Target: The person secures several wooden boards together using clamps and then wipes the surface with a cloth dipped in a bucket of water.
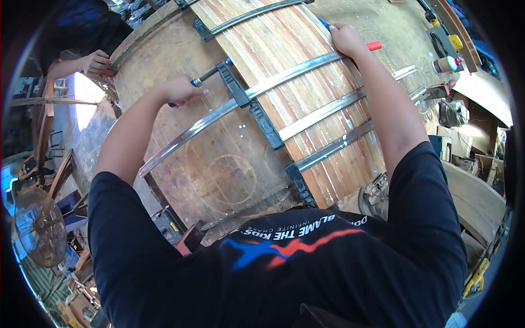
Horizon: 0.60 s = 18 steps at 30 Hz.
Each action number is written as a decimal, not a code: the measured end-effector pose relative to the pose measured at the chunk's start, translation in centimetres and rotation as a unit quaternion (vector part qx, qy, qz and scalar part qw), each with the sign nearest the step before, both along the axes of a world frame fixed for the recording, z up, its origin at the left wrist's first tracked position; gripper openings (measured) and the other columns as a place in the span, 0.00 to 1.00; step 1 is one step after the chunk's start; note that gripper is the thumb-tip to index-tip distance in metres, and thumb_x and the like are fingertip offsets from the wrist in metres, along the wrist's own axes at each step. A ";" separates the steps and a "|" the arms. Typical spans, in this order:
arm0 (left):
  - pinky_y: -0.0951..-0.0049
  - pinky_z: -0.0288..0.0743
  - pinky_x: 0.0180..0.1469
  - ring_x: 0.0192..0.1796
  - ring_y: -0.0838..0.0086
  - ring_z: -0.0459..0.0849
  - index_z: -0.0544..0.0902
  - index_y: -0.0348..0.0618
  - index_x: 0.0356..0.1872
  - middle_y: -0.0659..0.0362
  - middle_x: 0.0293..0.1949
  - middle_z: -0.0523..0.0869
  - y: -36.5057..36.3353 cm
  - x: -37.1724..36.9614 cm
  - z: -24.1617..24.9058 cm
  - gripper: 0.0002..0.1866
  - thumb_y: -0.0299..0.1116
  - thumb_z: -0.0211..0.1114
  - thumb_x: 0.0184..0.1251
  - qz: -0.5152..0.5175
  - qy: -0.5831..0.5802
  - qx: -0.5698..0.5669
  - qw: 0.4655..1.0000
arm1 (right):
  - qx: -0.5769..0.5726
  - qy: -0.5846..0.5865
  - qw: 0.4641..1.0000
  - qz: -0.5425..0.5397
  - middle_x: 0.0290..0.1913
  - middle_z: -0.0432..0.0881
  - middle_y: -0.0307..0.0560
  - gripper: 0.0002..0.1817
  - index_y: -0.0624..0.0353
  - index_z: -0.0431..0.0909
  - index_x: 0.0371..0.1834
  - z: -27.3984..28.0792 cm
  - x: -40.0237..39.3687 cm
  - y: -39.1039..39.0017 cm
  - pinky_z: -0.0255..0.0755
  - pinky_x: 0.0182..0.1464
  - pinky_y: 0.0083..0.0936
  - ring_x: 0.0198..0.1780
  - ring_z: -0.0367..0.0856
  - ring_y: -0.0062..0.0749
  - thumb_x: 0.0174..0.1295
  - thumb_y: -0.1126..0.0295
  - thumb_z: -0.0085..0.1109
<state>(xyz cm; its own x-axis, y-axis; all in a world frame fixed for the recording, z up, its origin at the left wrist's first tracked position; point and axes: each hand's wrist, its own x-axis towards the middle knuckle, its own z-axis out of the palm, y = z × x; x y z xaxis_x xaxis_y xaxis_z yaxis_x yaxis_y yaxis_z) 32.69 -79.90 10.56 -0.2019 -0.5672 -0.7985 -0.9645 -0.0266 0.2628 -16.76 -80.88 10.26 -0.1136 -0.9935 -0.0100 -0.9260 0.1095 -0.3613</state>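
A panel of glued wooden strips (273, 52) lies across the workbench, with whitish glue along its seams. Several metal bar clamps span it. My left hand (183, 90) is wrapped round the blue screw handle of one bar clamp (295, 72), left of the panel. The clamp's black sliding jaw (232, 85) stands near the panel's left edge, and its bar runs on toward the lower left. At the panel's right edge my right hand (348, 40) is closed round the far end of a clamp; a blue part shows beside its fingers. The exact grip there is partly hidden.
Below lie two more clamps (322, 113) (336, 146), and another clamp (257, 16) crosses above. Another person's hand (95, 63) rests at the bench's left edge. A red handle (374, 46), a glue bottle (445, 64) and tools are at right. A fan (39, 227) stands lower left.
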 end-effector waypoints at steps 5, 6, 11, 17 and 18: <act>0.52 0.81 0.44 0.38 0.47 0.87 0.87 0.35 0.36 0.39 0.34 0.88 4.7 -1.8 -0.3 0.26 0.54 0.65 0.68 0.015 -0.066 -0.333 0.941 | -0.003 0.000 1.000 -0.001 0.52 0.85 0.66 0.23 0.59 0.84 0.56 -0.6 -0.4 -0.1 0.72 0.62 0.48 0.57 0.82 0.61 0.75 0.54 0.45; 0.54 0.82 0.44 0.38 0.49 0.88 0.88 0.35 0.36 0.40 0.34 0.89 5.1 -2.1 -0.2 0.26 0.54 0.65 0.68 0.014 -0.076 -0.348 0.934 | -0.005 0.004 1.000 0.002 0.52 0.85 0.66 0.23 0.58 0.84 0.57 -0.5 -0.4 -0.3 0.73 0.61 0.47 0.57 0.82 0.62 0.74 0.54 0.46; 0.61 0.83 0.46 0.42 0.60 0.90 0.89 0.39 0.43 0.47 0.37 0.91 2.9 -2.1 3.3 0.25 0.54 0.67 0.68 -0.104 -0.055 -0.139 0.983 | 0.017 -0.019 1.000 -0.010 0.52 0.86 0.65 0.23 0.57 0.84 0.56 0.3 -0.1 0.1 0.73 0.61 0.47 0.56 0.82 0.61 0.74 0.53 0.47; 0.69 0.74 0.22 0.19 0.72 0.80 0.78 0.42 0.20 0.60 0.19 0.80 -1.9 0.0 -0.2 0.27 0.54 0.67 0.71 0.114 0.127 0.249 0.953 | 0.018 -0.011 0.999 -0.025 0.52 0.86 0.64 0.24 0.57 0.84 0.57 1.0 0.4 0.4 0.73 0.62 0.47 0.57 0.83 0.60 0.74 0.52 0.46; 0.69 0.72 0.19 0.16 0.71 0.78 0.78 0.41 0.18 0.59 0.16 0.77 -1.3 -0.1 -0.2 0.27 0.53 0.66 0.71 0.090 0.112 0.177 0.974 | 0.026 -0.010 0.999 -0.023 0.52 0.86 0.64 0.24 0.56 0.84 0.58 1.2 0.5 0.8 0.73 0.62 0.47 0.57 0.83 0.60 0.74 0.52 0.46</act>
<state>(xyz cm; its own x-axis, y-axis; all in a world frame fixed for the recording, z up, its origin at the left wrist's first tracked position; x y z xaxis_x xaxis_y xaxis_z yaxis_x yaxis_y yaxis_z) 32.63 -81.25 10.38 -0.3155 -0.3066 -0.8980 -0.8555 -0.3176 0.4090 -16.27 -80.12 11.45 -0.1586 -0.9852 -0.0649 -0.9124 0.1713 -0.3718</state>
